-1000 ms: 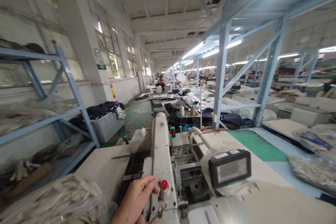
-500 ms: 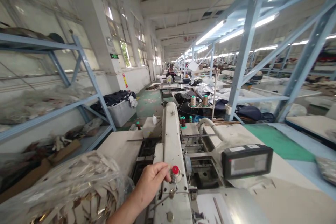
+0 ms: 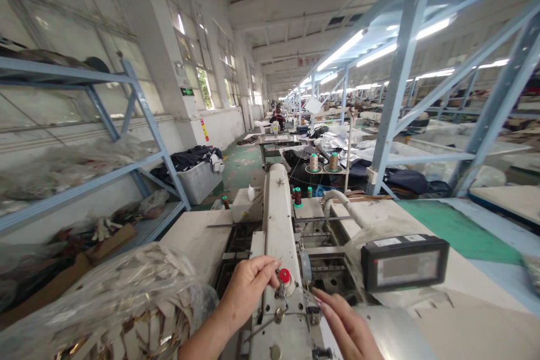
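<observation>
Factory sewing machine (image 3: 278, 225): left hand (image 3: 247, 287) seemingly pinches red knob (image 3: 284, 275); right hand (image 3: 348, 326) open

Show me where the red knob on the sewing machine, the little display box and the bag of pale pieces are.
red knob (image 3: 284, 275): head view, on its red cap.
display box (image 3: 404, 268): head view, middle of its grey screen.
plastic bag (image 3: 126, 298): head view, on its clear, crinkled top.

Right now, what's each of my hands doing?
Left hand: fingers pinched at the red knob on the sewing machine.
Right hand: open, holding nothing.
</observation>
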